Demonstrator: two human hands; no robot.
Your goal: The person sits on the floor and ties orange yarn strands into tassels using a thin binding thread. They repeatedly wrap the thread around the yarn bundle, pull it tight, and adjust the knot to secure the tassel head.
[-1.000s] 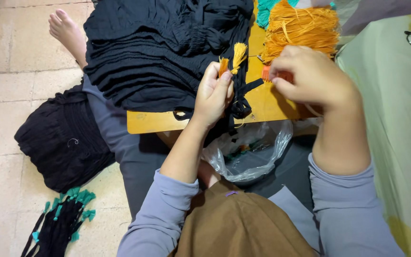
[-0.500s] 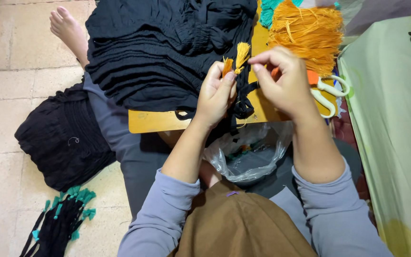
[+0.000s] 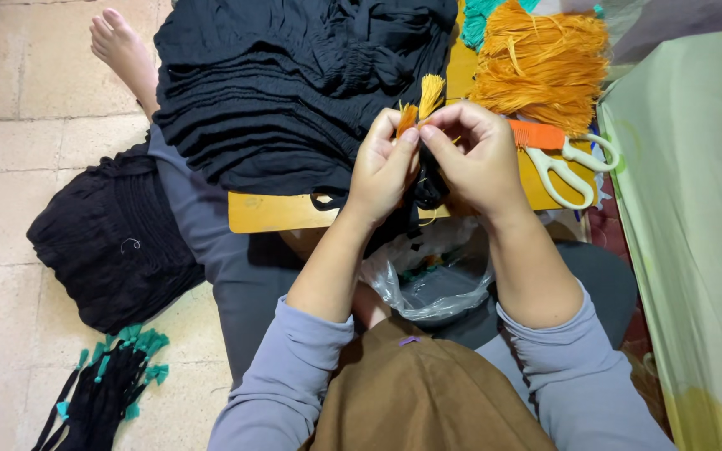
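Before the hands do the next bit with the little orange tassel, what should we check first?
1. Both hands on the work: ok. The left hand and right hand pinch together at the orange tassel.
2. Tassel free to see: ok. Its tufts stick up above the fingertips.
3. Black cord untangled: cannot tell, the hands hide most of it.
4. Scissors within reach: ok, lying on the wooden board beside the right hand.
5. Spare orange yarn nearby: ok, piled just beyond the scissors.
6. Black cloth out of the way: not ok, it covers much of the board right up to the hands.
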